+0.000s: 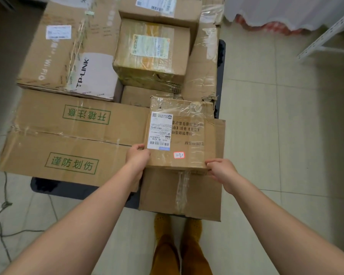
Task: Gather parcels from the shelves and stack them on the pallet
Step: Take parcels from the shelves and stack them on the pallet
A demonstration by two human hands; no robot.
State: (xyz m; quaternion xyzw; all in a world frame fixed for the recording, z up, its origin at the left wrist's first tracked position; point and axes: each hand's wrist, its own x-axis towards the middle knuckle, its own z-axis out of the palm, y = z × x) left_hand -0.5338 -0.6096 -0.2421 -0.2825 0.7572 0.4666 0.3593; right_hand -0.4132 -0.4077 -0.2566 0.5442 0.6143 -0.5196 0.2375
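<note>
Both hands, left hand (pixel 137 154) and right hand (pixel 220 168), grip the labelled parcel (pixel 185 139) at its near corners, above the near-right carton (pixel 179 193).

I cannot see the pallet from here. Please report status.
Left hand and right hand grip small parcel at near corners. Parcel on brown box. Nothing in the way.

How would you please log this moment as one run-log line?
phase: placing | left hand: grips parcel left edge | right hand: grips near right corner | under it: taped box on pallet
</note>
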